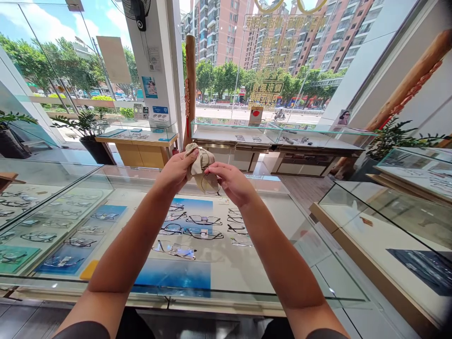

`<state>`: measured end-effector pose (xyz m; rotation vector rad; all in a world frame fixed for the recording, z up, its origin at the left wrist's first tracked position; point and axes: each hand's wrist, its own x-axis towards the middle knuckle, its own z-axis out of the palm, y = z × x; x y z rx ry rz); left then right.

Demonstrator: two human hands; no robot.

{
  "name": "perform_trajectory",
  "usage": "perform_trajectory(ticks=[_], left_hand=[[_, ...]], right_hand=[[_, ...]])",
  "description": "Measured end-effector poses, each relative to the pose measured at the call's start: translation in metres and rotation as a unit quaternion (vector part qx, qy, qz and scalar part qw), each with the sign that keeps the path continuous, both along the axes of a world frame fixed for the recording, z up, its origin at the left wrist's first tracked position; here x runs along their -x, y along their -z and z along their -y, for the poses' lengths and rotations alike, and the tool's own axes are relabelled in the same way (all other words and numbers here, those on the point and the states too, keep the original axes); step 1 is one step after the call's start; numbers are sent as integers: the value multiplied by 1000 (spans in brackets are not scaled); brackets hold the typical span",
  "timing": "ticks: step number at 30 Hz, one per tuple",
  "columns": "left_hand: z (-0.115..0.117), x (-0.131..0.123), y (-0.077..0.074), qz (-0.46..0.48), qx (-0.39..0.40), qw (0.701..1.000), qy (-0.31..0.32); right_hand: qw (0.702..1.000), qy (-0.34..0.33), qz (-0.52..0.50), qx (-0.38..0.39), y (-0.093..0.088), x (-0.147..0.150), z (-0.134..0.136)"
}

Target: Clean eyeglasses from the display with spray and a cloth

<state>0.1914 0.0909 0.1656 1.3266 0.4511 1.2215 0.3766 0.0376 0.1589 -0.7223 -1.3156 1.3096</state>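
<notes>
Above the glass counter, my left hand [179, 168] is closed on a beige cloth [196, 161], which bunches up over its fingertips and hangs down behind a lens. My right hand [229, 181] pinches a pair of thin-rimmed glasses [211, 183] close to the cloth. One round lens shows below the fingers of my right hand; the other part of the glasses is hidden by the cloth. Both hands are close together, with the cloth and glasses between them.
Under the glass counter top [268, 278] lie rows of eyeglasses [204, 220] on white and blue panels. Another glass case [374, 245] stands at the right. Farther back are display cases [229, 134], a wooden post [190, 84], potted plants [86, 127] and large windows.
</notes>
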Motion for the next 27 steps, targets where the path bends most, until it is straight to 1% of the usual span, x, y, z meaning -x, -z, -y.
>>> perform_trajectory(ticks=[5,8,11,15,17,18,20,22,24,25,27], left_hand=[[2,11,-7,-21,35,997,62],[6,8,-8,-26,29,997,67],[9,-3,-5,-9,19,999,32],[9,-20,2,42,3,998,-45],[9,-21,2,55,-11,995,-78],[9,-19,1,55,-17,995,-84],[10,-11,-4,35,-25,997,-61],[11,-3,-8,6,-31,999,-11],[12,0,-10,-10,-37,999,20],[13,-1,-9,-7,-41,999,20],[13,-7,-6,19,-50,999,-9]], right_hand=[[999,-20,-14,25,-4,-4,4],[999,-34,-22,31,-6,-6,6],[999,-36,-19,11,-4,-4,6],[999,-39,-14,-10,1,4,5],[999,-39,-14,-19,0,6,6],[999,-37,-15,-22,-1,5,7],[999,-32,-17,-24,-5,1,9],[999,-38,-13,-16,-10,-5,11],[999,-49,-7,-7,-13,-10,12],[999,-53,-4,-7,-13,-10,12],[998,-52,-3,-17,-12,-8,12]])
